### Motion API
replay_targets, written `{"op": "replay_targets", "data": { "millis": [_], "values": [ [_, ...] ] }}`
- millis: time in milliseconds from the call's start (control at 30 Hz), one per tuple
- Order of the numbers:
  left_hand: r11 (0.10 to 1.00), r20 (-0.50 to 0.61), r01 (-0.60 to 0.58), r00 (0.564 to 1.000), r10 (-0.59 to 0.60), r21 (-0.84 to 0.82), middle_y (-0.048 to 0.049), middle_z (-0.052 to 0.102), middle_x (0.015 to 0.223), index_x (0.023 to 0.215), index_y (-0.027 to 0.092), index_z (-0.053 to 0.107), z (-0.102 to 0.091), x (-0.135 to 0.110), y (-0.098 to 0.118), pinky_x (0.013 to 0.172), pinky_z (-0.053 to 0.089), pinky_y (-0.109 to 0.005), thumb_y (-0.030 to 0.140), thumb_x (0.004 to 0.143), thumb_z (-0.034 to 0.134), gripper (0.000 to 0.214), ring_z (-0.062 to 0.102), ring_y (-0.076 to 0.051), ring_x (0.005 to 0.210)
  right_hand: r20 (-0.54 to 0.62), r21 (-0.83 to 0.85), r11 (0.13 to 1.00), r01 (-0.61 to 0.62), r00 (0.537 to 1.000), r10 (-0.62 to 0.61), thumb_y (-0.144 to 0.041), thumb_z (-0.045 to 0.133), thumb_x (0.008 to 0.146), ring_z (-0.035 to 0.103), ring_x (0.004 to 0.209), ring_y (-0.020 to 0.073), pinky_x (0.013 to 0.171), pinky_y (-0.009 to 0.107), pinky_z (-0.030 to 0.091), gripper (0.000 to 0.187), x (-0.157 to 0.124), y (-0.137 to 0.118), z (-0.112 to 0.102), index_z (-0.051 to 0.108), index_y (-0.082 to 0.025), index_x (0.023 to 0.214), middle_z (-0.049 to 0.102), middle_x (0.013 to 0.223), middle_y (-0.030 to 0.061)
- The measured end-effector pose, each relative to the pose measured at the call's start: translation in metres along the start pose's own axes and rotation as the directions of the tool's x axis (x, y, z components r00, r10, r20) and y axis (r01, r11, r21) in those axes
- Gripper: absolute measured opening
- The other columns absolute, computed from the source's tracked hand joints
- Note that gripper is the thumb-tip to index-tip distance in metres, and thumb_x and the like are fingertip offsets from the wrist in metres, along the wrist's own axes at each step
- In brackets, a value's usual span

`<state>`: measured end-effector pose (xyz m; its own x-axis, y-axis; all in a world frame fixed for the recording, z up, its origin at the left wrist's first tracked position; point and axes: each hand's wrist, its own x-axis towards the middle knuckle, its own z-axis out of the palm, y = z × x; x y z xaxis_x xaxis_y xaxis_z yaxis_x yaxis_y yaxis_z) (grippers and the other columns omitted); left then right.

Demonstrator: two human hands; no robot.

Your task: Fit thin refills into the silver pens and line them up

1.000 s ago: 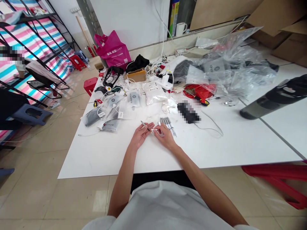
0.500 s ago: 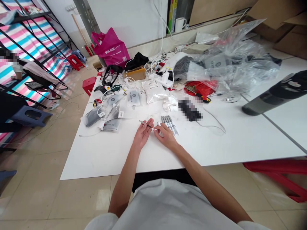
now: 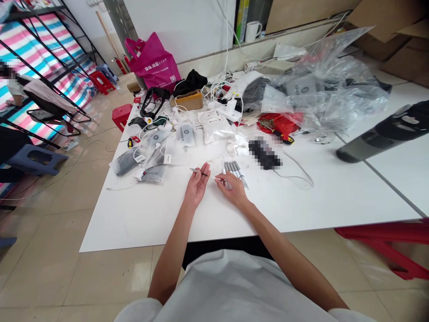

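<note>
Pen, grey, dark-ended (image 3: 193,170): across left hand (image 3: 197,185), above the surface (image 3: 134,223), inward from its near edge; thumb closed on it, other fingers extended. White piece, slim (image 3: 217,178): pinched in right hand (image 3: 233,190), fingertips together. Change: hands further apart, gap now clear; pen and piece apparently separate parts. Grey pens (image 3: 236,168): row, partly covered by right hand. Piece's inner end: hidden; type unclear.

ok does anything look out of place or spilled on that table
No spill stands out. White cables sit in a messy tangle behind the white package, unlike the neat row of grey pens by the right hand.
</note>
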<state>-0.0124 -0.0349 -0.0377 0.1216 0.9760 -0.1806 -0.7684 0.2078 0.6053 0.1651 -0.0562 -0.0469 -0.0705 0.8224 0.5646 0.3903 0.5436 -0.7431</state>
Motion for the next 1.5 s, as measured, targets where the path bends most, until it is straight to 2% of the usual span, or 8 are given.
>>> {"op": "replay_targets", "data": {
  "millis": [167,367,633,933,1100,1300,1500],
  "values": [
    [0.999,0.000,-0.036,0.999,0.036,0.009,-0.0081,0.066,0.147,0.101,0.018,0.068,0.000,0.001,0.001,0.126,0.041,-0.038,0.016,0.100,0.065,0.004,0.048,-0.020,0.151,-0.018,0.025,1.000,0.011,1.000,-0.010,-0.036,0.060,0.103,0.063,0.075,0.0182,0.072,0.034,0.055,0.017,0.001,0.000,-0.001,0.073,-0.025,0.107,0.066,0.085,0.0036],
    [1.000,-0.023,-0.005,1.000,0.005,-0.002,-0.0082,0.064,0.149,0.102,0.019,0.068,0.002,0.000,0.001,0.128,0.039,-0.040,0.018,0.097,0.070,0.006,0.043,-0.023,0.155,-0.034,0.027,0.999,-0.022,0.999,0.023,-0.039,0.059,0.104,0.063,0.074,0.0183,0.073,0.035,0.056,0.020,0.003,-0.002,-0.002,0.073,-0.024,0.107,0.066,0.082,0.0036],
    [1.000,0.038,0.003,0.999,-0.003,0.010,-0.0099,0.067,0.145,0.102,0.018,0.066,0.000,-0.001,-0.002,0.127,0.040,-0.039,0.017,0.099,0.067,0.004,0.051,-0.022,0.149,-0.048,0.023,1.000,-0.012,0.999,0.013,-0.036,0.061,0.104,0.064,0.075,0.0188,0.072,0.035,0.055,0.017,0.001,-0.001,-0.001,0.073,-0.024,0.108,0.069,0.082,0.0036],
    [1.000,0.026,-0.010,1.000,0.010,0.016,-0.0094,0.067,0.145,0.102,0.019,0.064,0.000,-0.001,0.001,0.126,0.039,-0.040,0.016,0.098,0.068,0.006,0.050,-0.022,0.149,-0.105,0.029,0.999,-0.034,0.994,0.037,-0.035,0.062,0.103,0.063,0.072,0.0190,0.071,0.035,0.053,0.016,0.002,-0.004,-0.004,0.073,-0.024,0.106,0.069,0.078,0.0029],
    [0.998,0.059,-0.004,0.998,0.001,0.055,-0.0097,0.069,0.142,0.104,0.018,0.065,0.005,-0.004,-0.001,0.125,0.040,-0.040,0.019,0.097,0.071,0.010,0.056,-0.023,0.144,-0.085,0.037,0.999,-0.017,0.996,0.021,-0.033,0.062,0.103,0.063,0.074,0.0187,0.073,0.035,0.053,0.016,0.003,-0.002,-0.003,0.074,-0.023,0.108,0.069,0.079,0.0029],
    [0.985,0.108,0.042,0.992,-0.061,0.168,-0.0129,0.073,0.135,0.112,0.017,0.070,0.013,-0.010,-0.005,0.121,0.042,-0.047,0.036,0.093,0.078,0.028,0.064,-0.030,0.135,-0.063,0.058,0.998,-0.006,0.998,0.009,-0.032,0.063,0.103,0.063,0.075,0.0180,0.072,0.033,0.053,0.017,0.003,-0.003,-0.002,0.076,-0.023,0.111,0.070,0.081,0.0032],
    [0.971,0.096,0.045,0.993,-0.069,0.235,-0.0125,0.076,0.128,0.109,0.016,0.074,0.013,-0.011,-0.002,0.119,0.044,-0.049,0.036,0.090,0.081,0.028,0.072,-0.030,0.121,-0.068,0.061,0.997,-0.047,0.996,0.051,-0.034,0.064,0.103,0.064,0.079,0.0183,0.073,0.033,0.053,0.017,0.004,-0.003,-0.003,0.076,-0.023,0.110,0.073,0.091,0.0052]
  ]
}}
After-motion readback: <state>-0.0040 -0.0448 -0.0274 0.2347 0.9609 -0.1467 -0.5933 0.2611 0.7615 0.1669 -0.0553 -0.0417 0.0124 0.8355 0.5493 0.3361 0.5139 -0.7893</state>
